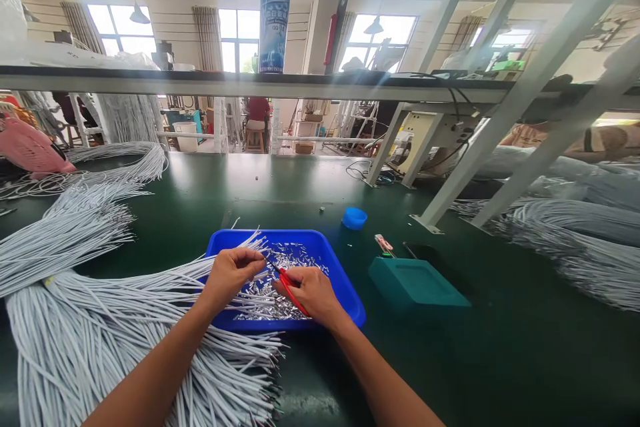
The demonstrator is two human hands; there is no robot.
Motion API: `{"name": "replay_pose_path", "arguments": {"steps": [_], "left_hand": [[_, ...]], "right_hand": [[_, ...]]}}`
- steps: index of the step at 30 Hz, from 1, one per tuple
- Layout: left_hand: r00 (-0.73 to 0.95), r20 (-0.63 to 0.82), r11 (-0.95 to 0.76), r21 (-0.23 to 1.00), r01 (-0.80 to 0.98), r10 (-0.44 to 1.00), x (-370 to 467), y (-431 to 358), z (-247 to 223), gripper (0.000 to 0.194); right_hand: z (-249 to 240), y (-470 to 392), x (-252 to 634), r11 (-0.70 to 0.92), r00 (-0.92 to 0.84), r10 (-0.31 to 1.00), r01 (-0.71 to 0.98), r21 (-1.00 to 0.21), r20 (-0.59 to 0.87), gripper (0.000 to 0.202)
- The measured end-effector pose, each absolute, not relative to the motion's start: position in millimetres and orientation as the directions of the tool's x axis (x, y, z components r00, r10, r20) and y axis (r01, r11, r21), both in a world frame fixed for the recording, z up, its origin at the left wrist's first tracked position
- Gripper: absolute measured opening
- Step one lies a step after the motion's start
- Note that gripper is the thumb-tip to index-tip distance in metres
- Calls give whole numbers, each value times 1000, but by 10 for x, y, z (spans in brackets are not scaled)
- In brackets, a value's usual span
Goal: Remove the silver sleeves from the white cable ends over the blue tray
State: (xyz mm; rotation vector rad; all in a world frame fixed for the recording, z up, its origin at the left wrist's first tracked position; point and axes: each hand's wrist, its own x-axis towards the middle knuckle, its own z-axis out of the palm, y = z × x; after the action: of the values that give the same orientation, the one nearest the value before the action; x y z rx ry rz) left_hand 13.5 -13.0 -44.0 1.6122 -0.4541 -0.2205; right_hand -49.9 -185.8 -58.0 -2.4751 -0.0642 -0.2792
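Over the blue tray (345,287), my left hand (230,277) is closed in a pinch; whatever lies between its fingertips is too small to make out. My right hand (313,290) grips red-handled pliers (291,290), whose dark, slim jaws reach the left fingertips. Many small shiny metal pieces (280,307) lie loose in the tray. White cables (175,280) run from the left under my left hand and over the tray's left rim. A larger bundle of white cables (100,347) spreads below my left forearm, its dark ends near the tray's front edge.
Right of the tray stand a small blue cup (355,218) and a teal box (420,281). Metal frame legs (450,193) rise behind them. Grey cable coils (565,247) lie far right. A spray can (275,17) stands on the shelf (210,85) above the green table (200,180).
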Motion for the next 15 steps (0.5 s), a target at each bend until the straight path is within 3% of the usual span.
{"name": "replay_pose_path", "arguments": {"steps": [5, 10, 15], "left_hand": [[910, 230, -233, 918, -320, -345, 102, -147, -436, 24], [897, 171, -149, 957, -250, -408, 117, -146, -454, 27], [891, 139, -119, 970, -210, -432, 127, -135, -453, 27]], "right_hand": [[-591, -1854, -492, -794, 981, -57, 68, -604, 186, 44], [-598, -1846, -496, -763, 989, -41, 62, -643, 144, 43], [-621, -1789, -505, -839, 969, -88, 52, -542, 229, 39]]}}
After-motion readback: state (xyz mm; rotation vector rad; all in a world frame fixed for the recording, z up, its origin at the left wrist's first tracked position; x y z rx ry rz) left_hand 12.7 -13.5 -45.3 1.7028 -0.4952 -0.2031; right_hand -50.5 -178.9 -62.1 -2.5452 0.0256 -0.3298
